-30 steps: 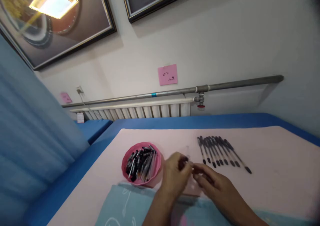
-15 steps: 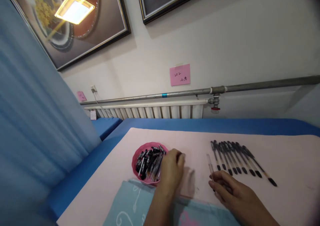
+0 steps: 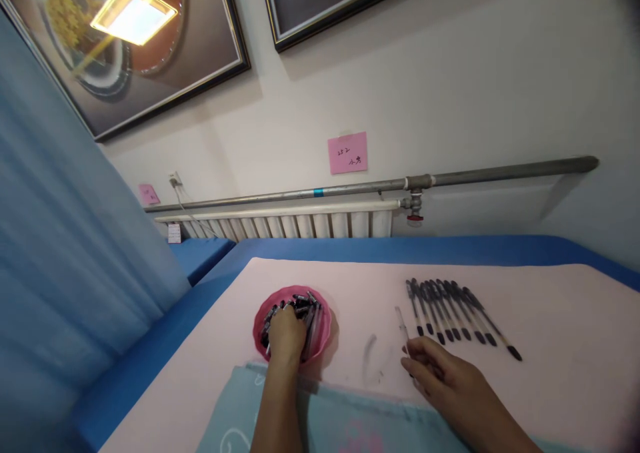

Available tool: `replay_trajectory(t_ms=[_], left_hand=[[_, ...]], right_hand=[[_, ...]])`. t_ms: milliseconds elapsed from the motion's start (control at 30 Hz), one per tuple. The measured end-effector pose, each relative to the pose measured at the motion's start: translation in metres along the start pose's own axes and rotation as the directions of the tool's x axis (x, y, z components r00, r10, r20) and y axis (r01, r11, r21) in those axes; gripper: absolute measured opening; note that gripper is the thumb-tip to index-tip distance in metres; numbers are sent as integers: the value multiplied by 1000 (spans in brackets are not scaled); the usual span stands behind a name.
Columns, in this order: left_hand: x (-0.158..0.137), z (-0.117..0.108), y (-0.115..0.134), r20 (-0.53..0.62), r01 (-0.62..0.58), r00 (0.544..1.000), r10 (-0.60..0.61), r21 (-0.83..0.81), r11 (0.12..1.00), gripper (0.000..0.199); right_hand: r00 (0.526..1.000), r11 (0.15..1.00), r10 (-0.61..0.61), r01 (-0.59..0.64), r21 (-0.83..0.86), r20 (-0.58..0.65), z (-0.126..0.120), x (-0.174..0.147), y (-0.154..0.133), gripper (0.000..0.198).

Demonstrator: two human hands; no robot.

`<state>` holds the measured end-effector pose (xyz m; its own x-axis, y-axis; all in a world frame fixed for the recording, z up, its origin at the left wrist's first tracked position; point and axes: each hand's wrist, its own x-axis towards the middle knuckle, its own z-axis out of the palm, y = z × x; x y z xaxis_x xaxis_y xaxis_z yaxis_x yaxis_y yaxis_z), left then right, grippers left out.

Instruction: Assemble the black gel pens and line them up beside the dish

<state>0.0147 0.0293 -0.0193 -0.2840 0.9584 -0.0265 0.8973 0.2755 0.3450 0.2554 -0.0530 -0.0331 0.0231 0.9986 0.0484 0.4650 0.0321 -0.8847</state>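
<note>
While the left hand (image 3: 286, 336) overlaps the bowl's rim (image 3: 328, 321), open sheet (image 3: 363, 296) lies rightward.

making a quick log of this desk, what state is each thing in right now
left hand: inside the bowl, fingertips hidden
right hand: closed on a clear tube
clear tube: held, one end sticking out
bowl: holding loose pen parts
pen parts: heaped
pens: lying side by side
plug: in its socket
curtain: hanging in folds
</note>
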Motion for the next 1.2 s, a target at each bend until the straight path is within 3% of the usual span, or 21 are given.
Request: replay_trajectory(t_ms=[433, 667, 933, 1000, 1067, 1133, 1200], left_hand=[[7, 6, -5, 28, -21, 999, 20, 23, 1000, 34], [8, 4, -5, 30, -23, 999, 24, -12, 1000, 25], [-2, -5, 2, -87, -88, 993, 76, -143, 986, 23], [-10, -6, 10, -104, -197, 980, 172, -328, 924, 22], [-20, -5, 20, -18, -252, 949, 315, -645, 722, 18], [-30, 0, 31, 133, -120, 867, 480, -880, 460, 16], [-39, 7, 41, 276, 59, 758, 591, -931, 359, 18]], right_hand=[[1000, 1000, -6, 5, 2, 18, 0, -5, -11, 13], [1000, 1000, -7, 7, -3, 21, 0, -3, -9, 12], [1000, 996, -13, 12, 85, 5, 0, -4, -12, 14], [1000, 983, 22, -23, 184, 8, -1, -4, -12, 17], [996, 947, 87, -89, 309, 21, -3, -3, -12, 20], [986, 889, 158, -164, 428, 49, -6, -2, -13, 23], [977, 818, 201, -209, 536, 73, -8, -1, -14, 23]])
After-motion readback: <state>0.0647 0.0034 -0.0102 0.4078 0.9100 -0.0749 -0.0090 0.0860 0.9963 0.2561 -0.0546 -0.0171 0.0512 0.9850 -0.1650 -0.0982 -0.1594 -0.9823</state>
